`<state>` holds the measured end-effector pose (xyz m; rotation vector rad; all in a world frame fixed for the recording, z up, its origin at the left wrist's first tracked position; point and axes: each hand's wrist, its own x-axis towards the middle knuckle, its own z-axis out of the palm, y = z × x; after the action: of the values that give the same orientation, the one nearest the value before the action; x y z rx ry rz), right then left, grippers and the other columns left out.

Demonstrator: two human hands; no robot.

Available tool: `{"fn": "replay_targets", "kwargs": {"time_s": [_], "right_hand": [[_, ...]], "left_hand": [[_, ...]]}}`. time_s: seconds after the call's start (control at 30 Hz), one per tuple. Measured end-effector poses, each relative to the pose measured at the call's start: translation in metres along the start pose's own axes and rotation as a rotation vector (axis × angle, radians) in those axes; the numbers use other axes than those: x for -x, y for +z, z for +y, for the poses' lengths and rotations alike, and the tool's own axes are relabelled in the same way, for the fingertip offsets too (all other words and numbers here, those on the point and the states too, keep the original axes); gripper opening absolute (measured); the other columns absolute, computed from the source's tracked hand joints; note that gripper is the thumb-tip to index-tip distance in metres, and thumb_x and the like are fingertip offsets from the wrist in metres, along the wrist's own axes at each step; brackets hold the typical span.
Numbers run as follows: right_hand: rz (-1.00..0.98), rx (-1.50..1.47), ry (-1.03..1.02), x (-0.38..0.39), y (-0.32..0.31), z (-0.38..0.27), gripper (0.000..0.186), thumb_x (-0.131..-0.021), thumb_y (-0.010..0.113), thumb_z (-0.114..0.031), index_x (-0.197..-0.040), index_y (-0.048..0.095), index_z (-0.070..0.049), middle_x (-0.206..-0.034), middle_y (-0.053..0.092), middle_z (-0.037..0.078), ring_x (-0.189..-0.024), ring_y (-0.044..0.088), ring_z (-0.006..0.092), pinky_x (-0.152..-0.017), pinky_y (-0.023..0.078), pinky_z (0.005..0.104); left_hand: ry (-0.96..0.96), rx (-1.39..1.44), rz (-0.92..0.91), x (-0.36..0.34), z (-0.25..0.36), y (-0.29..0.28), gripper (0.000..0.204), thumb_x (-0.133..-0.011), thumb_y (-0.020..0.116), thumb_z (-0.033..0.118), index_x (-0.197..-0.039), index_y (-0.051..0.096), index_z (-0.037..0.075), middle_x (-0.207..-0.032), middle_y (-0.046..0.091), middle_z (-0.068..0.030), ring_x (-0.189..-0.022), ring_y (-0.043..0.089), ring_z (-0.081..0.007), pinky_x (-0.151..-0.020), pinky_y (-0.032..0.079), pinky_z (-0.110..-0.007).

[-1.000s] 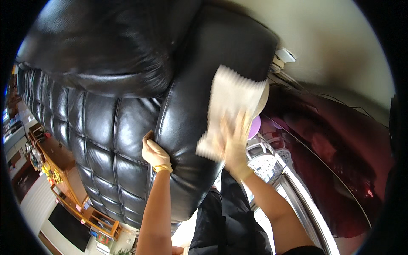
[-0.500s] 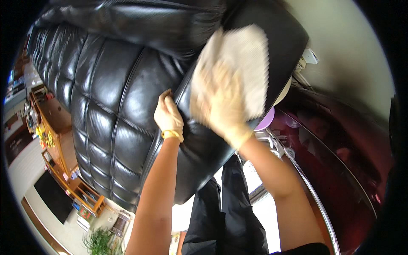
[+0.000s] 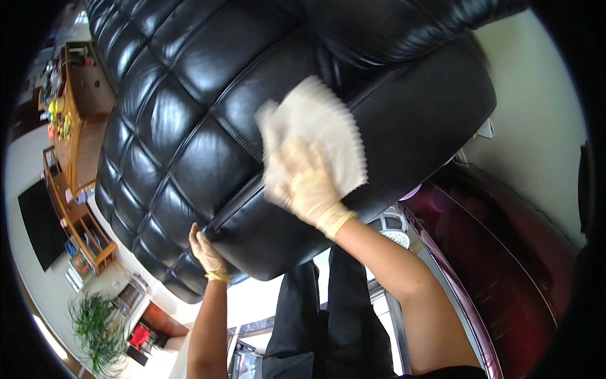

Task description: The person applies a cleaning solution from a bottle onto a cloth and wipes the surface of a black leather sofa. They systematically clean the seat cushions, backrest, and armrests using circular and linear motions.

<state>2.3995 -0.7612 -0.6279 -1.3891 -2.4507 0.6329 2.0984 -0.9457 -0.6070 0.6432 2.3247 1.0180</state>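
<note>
A black tufted leather sofa (image 3: 208,155) fills the upper middle of the view. My right hand (image 3: 309,183), in a pale cream glove, holds a beige cloth (image 3: 328,123) with zigzag edges. The cloth is spread against the leather across the seam between the quilted seat and the smooth side panel, its edges blurred by motion. Lower left, my left hand (image 3: 207,254), gloved alike, rests at the front corner of the sofa with its fingers stretched out and no object in it.
A glossy dark red curved piece of furniture (image 3: 486,246) stands to the right, beside a pale wall (image 3: 536,101). White patterned metalwork (image 3: 394,234) shows between it and the sofa. Far left are a wooden cabinet (image 3: 88,145), a dark screen (image 3: 41,224) and a green plant (image 3: 98,328).
My right hand and the cloth have moved down and left over the leather. My left hand has shifted down and left along the sofa's edge. The whole view has turned somewhat.
</note>
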Motion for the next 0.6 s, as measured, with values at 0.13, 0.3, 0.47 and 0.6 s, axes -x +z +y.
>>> {"fn": "replay_targets", "kwargs": {"time_s": [0.13,0.3,0.47,0.6], "right_hand": [[-0.097,-0.207,-0.308,-0.012,-0.033,0.008,0.057,-0.09,0.061,-0.023,-0.145,0.055,-0.009,-0.144,0.054,0.016,-0.139,0.049,0.0308,-0.121,0.035,0.047],[0.146,0.436,0.152,-0.023,-0.11,0.136,0.063,-0.093,0.063,-0.032,-0.151,0.051,-0.013,-0.15,0.05,0.019,-0.14,0.042,0.041,-0.118,0.031,0.0515],[-0.115,0.383,-0.014,0.0,0.014,-0.049,0.063,-0.101,0.049,-0.04,-0.158,0.043,-0.013,-0.164,0.035,0.022,-0.155,0.024,0.0445,-0.124,0.01,0.0646],[-0.352,-0.068,-0.406,0.029,0.093,-0.187,0.069,-0.098,0.055,-0.044,-0.161,0.039,-0.02,-0.168,0.033,0.015,-0.159,0.022,0.0339,-0.126,0.007,0.0615]], "left_hand": [[0.0,-0.079,-0.014,0.024,-0.021,-0.017,0.043,-0.112,0.047,0.023,-0.146,0.051,-0.002,-0.142,0.057,-0.0118,-0.133,0.051,-0.02,-0.118,0.032,-0.032],[-0.111,0.025,0.039,0.046,-0.085,-0.062,0.044,-0.113,0.046,0.025,-0.149,0.05,-0.001,-0.145,0.054,-0.0114,-0.134,0.05,-0.0191,-0.118,0.033,-0.031],[-0.278,0.114,0.093,0.096,-0.11,-0.09,0.047,-0.114,0.043,0.031,-0.149,0.048,0.0,-0.151,0.05,-0.0158,-0.144,0.044,-0.025,-0.124,0.029,-0.036],[-0.269,0.07,0.045,0.111,-0.112,-0.08,0.047,-0.114,0.044,0.029,-0.149,0.047,-0.001,-0.149,0.052,-0.018,-0.14,0.048,-0.0257,-0.122,0.033,-0.036]]}}
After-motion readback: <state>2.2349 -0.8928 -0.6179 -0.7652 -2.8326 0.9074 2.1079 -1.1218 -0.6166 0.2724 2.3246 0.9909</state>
